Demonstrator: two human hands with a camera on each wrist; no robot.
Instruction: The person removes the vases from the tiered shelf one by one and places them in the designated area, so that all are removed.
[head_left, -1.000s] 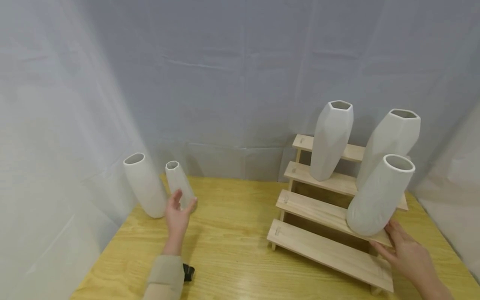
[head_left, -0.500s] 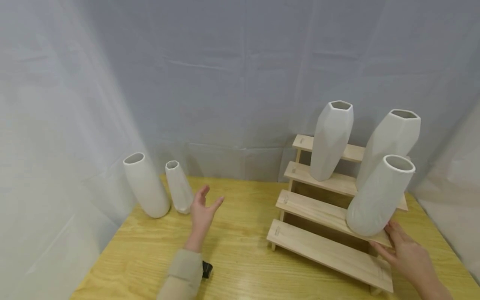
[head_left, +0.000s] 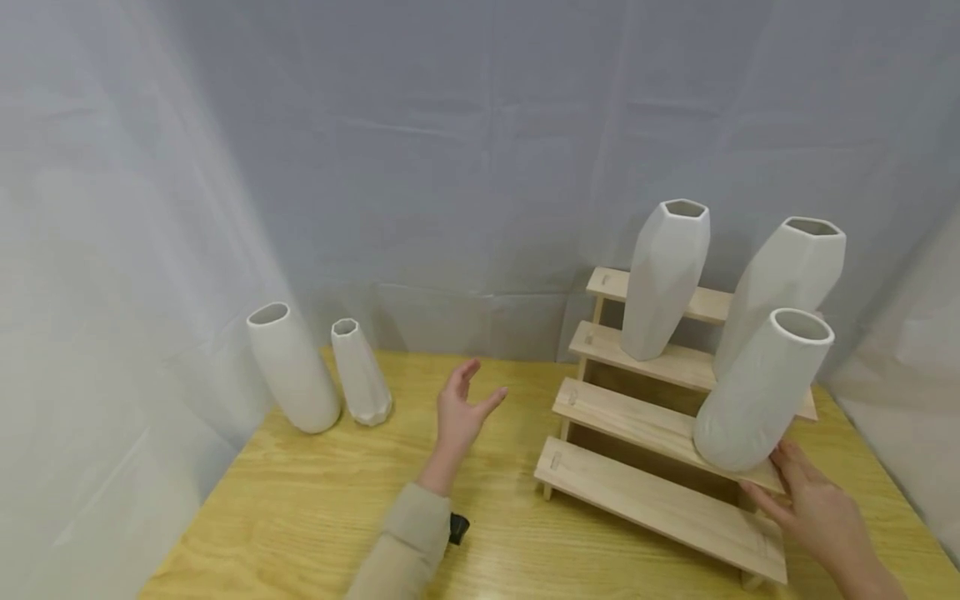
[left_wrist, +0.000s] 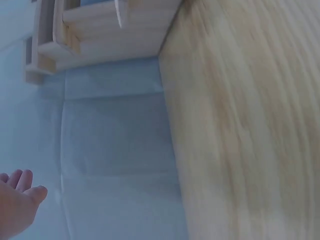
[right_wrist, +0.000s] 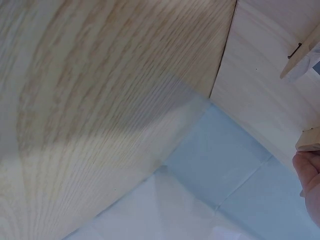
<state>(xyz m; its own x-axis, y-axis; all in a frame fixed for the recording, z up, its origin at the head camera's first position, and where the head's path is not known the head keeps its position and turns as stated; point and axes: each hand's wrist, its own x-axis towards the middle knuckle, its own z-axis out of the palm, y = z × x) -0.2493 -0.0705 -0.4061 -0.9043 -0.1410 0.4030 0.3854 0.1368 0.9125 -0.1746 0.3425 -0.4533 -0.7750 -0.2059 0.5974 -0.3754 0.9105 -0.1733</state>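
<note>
Left: plain vase (head_left: 296,375), smaller faceted vase (head_left: 363,379), standing on the table (head_left: 255,525). Centre: your left hand (head_left: 459,414), fingers parted, holding nothing, seemingly between holds; taking a vase would call for closing round its body. Right: stepped stand (head_left: 660,506) bearing three vases (head_left: 757,400), far one part hidden; your right hand (head_left: 821,512) touches its right end, grip indeterminable.

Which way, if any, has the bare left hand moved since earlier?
Yes: the left hand moved rightward, away from the small white faceted ceramic vase, toward the pale wooden tiered stand.
</note>
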